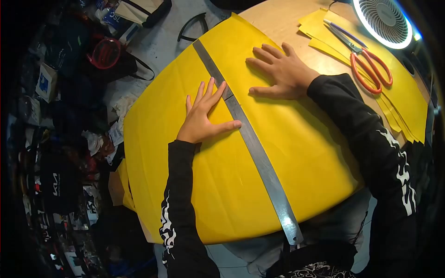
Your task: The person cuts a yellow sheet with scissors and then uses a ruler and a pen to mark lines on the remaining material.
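A large yellow sheet (222, 185) lies over the table, its near edge hanging toward my lap. Across it runs a long metal ruler (262, 162), slanting from the far edge to a holed end that juts past the near edge. My left hand (204, 113) is spread on the sheet, with thumb and fingertips touching the ruler's left edge. To the right of the ruler, my right hand (285, 74) lies flat on the sheet with its fingers apart, holding nothing. Both wrists are covered by black sleeves with white print.
Orange-handled scissors (366, 67) and a pen (350, 34) rest on cut yellow pieces (403, 102) at the right. A lit round fan (384, 18) stands at the top right corner. Bags and clutter, including a red round item (104, 53), fill the floor at left.
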`<state>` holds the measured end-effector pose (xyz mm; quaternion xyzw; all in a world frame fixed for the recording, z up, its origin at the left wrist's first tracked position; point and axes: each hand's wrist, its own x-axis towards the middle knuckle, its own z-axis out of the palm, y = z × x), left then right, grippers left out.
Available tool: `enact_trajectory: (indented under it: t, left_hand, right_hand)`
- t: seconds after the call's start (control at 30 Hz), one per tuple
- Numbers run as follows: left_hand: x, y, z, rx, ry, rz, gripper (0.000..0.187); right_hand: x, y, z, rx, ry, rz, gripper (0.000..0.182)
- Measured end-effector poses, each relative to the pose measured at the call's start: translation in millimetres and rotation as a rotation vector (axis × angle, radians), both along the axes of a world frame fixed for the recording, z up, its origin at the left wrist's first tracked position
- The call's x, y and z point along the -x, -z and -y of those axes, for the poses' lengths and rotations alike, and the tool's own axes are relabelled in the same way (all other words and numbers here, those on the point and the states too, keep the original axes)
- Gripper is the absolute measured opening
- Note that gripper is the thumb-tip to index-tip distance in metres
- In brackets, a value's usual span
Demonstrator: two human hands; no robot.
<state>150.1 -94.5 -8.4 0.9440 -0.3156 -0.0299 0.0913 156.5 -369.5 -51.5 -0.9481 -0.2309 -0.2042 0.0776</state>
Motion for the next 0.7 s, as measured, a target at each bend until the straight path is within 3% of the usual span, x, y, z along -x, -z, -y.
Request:
enact_trajectory:
  t: [0.7]
  left_hand:
    - [-4.2, 1.2, -1.9, 0.031, 0.000, -0.008, 0.108]
  right_hand:
    - [-1.3, 0.9, 0.8, 0.002, -0.003, -0.027, 0.087]
